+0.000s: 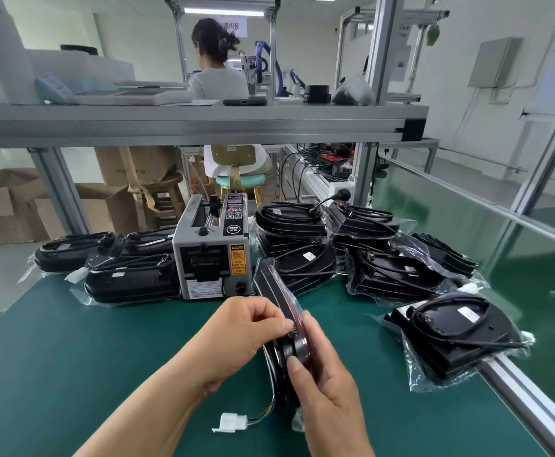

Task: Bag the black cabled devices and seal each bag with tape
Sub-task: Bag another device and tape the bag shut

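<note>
— What have you got there?
— A flat, glossy black cabled device in a crinkly clear plastic bag, stood on edge at 6 o'clock. My left hand pinches its rim. My right hand curls round its side, thumb pressed on it.
— And around it?
— Its white plastic connector lies on the matte green surface. There's a boxy grey tape dispenser at 12 and bagged black devices heaped at 2.
</note>
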The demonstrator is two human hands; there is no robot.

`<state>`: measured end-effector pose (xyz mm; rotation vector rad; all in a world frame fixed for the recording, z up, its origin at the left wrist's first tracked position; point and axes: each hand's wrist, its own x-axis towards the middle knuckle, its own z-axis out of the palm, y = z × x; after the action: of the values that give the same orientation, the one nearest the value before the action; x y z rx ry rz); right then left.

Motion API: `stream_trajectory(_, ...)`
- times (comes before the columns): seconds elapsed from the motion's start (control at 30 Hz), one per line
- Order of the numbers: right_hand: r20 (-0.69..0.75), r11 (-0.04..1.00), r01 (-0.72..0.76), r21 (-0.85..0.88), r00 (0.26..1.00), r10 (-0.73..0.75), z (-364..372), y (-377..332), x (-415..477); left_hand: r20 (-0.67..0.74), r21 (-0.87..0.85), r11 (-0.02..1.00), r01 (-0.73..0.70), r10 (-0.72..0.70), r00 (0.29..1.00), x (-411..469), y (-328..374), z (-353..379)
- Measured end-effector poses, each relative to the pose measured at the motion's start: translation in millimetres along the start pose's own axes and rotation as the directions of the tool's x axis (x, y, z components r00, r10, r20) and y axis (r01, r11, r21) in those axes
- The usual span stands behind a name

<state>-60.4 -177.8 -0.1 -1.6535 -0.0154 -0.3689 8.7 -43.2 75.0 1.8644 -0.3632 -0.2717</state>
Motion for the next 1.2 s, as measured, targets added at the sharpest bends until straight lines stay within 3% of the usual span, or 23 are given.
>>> stream_trajectory(0.3, 0.039, 1.000, -0.005, -0.025, 0.999, 0.006, 0, -5, 0, 0.014, 0.072, 0.997, 0.023, -0.024, 1.000, 15, -2, -6)
stream_trajectory(1.0, 0.043, 1.000, 0.001, -0.021, 0.999, -0.001, 0, -1, 1, -0.125, 0.131, 0.991, -0.016, 0.033, 0.992, 17, -17, 3)
stream_trajectory(1.2, 0.039, 0.999, 0.004, -0.044, 0.999, -0.003, -3, -2, 1, -0.282, 0.092, 0.996, 0.020, 0.007, 0.959, 15, -24, 11)
